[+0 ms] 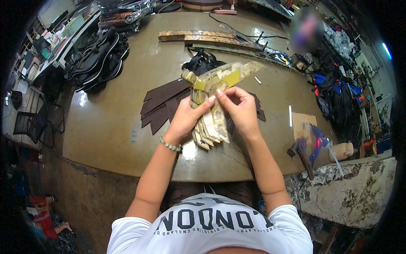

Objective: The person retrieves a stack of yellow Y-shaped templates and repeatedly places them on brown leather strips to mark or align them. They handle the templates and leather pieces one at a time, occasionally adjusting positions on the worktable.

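Note:
Both hands are raised over the table around a bundle of worn, cream-coloured flat pieces with pointed ends, like pattern templates [207,127], with yellow tape on some. My left hand [186,116] is closed on the left side of the bundle, thumb on top. With thumb and fingers, my right hand [242,111] pinches the bundle near its middle; one long taped piece [230,78] slants up to the right. Beneath them, dark brown strips [163,103] with angled ends lie fanned out on the table. Black straps [201,61] lie just beyond.
Sandals [99,61] are heaped at the table's left, and long wooden bars [211,39] lie across the back. On the right are a brown sheet [303,122], a hammer [303,156] and a white stick [290,116]. A person [306,29] is at the far right.

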{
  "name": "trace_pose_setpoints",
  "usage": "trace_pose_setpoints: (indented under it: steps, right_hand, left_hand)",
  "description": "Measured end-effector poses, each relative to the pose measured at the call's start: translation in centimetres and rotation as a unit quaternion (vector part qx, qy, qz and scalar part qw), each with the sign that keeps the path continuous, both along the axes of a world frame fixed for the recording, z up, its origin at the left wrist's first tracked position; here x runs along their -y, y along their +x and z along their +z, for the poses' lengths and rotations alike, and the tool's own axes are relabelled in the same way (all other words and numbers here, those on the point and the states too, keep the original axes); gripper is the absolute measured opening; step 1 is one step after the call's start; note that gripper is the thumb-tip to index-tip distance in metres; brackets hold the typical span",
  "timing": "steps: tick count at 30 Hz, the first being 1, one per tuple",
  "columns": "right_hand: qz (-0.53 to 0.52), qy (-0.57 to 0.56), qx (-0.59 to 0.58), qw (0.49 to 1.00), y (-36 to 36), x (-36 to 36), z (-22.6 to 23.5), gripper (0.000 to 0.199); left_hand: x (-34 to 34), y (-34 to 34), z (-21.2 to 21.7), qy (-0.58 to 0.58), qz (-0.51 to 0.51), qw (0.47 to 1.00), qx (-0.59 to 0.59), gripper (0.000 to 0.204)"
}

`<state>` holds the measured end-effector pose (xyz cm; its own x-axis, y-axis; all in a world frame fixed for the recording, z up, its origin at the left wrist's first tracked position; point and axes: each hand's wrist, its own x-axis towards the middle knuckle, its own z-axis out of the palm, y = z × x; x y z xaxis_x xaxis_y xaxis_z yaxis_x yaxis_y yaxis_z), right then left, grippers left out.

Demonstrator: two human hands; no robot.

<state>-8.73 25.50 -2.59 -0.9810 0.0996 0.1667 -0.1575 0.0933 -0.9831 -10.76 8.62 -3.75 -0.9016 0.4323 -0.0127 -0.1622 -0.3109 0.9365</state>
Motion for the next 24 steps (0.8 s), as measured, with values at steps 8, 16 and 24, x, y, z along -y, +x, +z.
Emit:
trace_pose_setpoints:
  steps: [8, 16, 24]
  right_hand:
    - [0.018, -0.174, 0.036, 0.984, 1.5, 0.0, 1.2, 0.020]
    - [0.003, -0.238, 0.021, 0.971, 1.8, 1.2, 0.5, 0.020]
    - [0.018, -0.177, 0.030, 0.984, 1.7, -0.1, 1.0, 0.019]
  left_hand:
    - [-0.3, -0.1, -0.2, -0.003, 0.007, 0.999, 0.035, 0.060]
    - [-1.3, -0.1, -0.8, 0.037, 0.045, 0.997, 0.051, 0.063]
    - [-1.1, 0.1, -0.9, 0.101, -0.011, 0.983, 0.150, 0.052]
